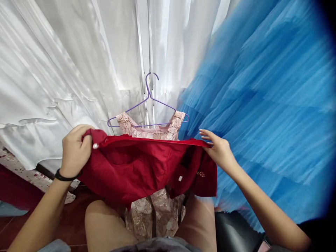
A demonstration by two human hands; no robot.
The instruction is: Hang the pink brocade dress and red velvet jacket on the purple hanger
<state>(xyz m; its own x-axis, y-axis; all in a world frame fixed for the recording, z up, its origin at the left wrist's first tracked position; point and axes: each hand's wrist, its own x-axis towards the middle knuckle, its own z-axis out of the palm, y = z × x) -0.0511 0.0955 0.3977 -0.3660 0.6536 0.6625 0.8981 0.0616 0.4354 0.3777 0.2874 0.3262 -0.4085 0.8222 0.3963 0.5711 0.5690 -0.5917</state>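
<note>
There's the red garment (147,168), stretched wide, covering the middle of the pink dress (177,119) on its purple hanger (148,95)! The left hand (76,148) bunches one end in tight fingers; the right hand (221,151) holds the other, upper fingers extended.

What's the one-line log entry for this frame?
left hand: gripping red garment | right hand: holding its opposite end | garment: spread between hands | behind: pink dress on purple hanger | right side: blue fabric
</note>
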